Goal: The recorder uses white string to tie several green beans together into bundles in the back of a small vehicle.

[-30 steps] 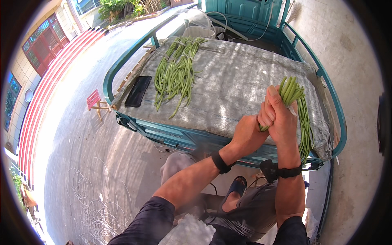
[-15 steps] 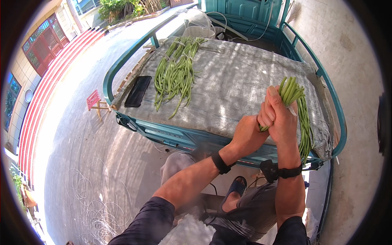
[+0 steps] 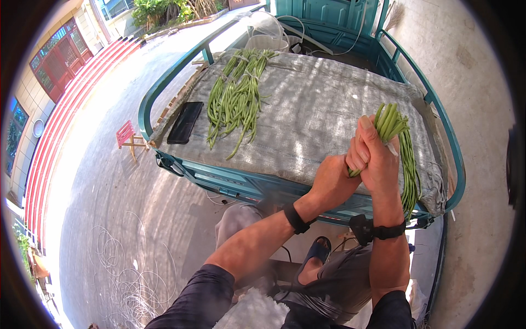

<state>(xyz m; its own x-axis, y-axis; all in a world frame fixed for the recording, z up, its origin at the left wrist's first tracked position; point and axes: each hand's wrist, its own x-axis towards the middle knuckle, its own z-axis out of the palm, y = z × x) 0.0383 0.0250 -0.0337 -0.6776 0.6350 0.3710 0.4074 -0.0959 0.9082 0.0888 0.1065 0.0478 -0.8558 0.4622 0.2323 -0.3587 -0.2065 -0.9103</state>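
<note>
Gripping a bunch of long beans [image 3: 395,143] at the cart's near right, the right hand [image 3: 378,159] is clamped round the stems and the left hand [image 3: 333,178] closes beside it; bundling seems underway, and next likely needs a tie. Slender, smooth green pods; coarse grey woven sacking [image 3: 329,109]; more beans [image 3: 236,96] far left

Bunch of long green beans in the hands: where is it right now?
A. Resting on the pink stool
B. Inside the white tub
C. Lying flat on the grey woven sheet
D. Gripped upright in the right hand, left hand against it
D: the right hand clasps the bunch of long green beans upright, tips up, with the left hand pressed alongside.
</note>
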